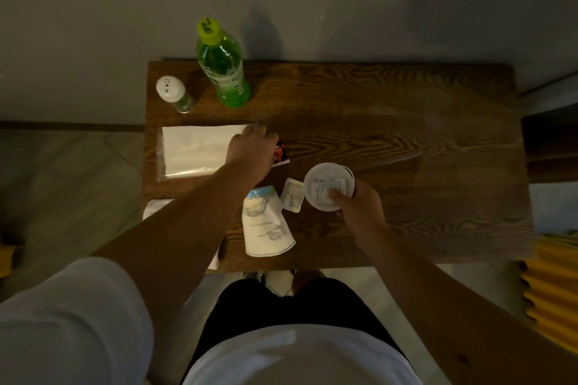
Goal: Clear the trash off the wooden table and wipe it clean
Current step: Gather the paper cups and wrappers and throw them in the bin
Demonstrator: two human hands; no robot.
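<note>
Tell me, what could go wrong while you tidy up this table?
The right hand holds an upright cup with a packet in it; a loose grip could tip it out. The left hand reaches over a red wrapper, and that arm might knock the fallen paper cup off the table's near edge. The tall green bottle could topple during wiping.

Left arm: bare forearm under a pale short sleeve, reaching forward across the bench's near left edge.
Left hand [251, 150]: knuckles up, fingers curled downward, over the bench's left half; whether it grips anything cannot be told.
Right arm: bare, angled in from the near right edge.
Right hand [359, 206]: near the bench's front middle, fingers wrapped around a white cup, thumb [336, 195] over its rim.
</note>
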